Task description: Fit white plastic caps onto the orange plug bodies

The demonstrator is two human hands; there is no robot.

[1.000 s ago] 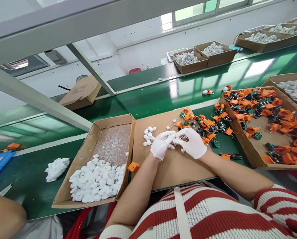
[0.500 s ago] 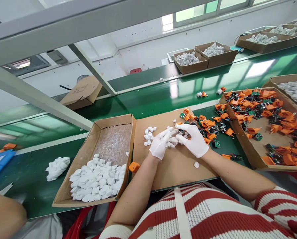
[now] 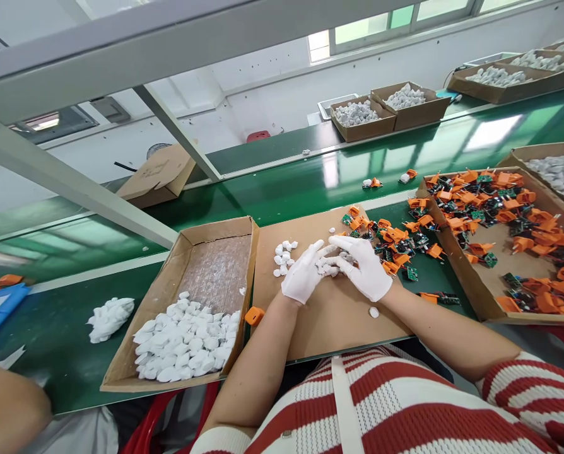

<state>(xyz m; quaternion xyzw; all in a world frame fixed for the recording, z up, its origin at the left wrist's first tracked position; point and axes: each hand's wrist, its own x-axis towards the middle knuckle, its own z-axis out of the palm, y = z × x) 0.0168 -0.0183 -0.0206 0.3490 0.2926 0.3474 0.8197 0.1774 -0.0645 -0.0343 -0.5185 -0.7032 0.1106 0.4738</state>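
Observation:
My left hand [image 3: 301, 272], in a white glove, lies over the brown cardboard sheet [image 3: 305, 328] with its fingers stretched out. From the right comes my right hand [image 3: 368, 271], gloved too, its thumb and fingers apart and curved inward. Between the hands sit several small white lumps [image 3: 328, 268], partly hidden by the fingers; the fingertips touch or nearly touch them. A small group of white lumps [image 3: 282, 258] rests left of my left hand. One flat white piece [image 3: 373, 312] lies below my right wrist. Orange plugs with green circuit boards [image 3: 394, 237] are heaped beyond my right hand.
A cardboard box [image 3: 251, 265] of white lumps stands at left, an orange cap [image 3: 254, 316] beside it. Another box [image 3: 466, 271] holds orange plugs. The green conveyor [image 3: 272, 195] runs behind, carrying two plugs [image 3: 373, 183]. A co-worker's arm [image 3: 12, 400] shows at lower left.
The two plugs on the conveyor have shifted left. My hands have moved slightly, my right hand inward to the left, around the white lumps.

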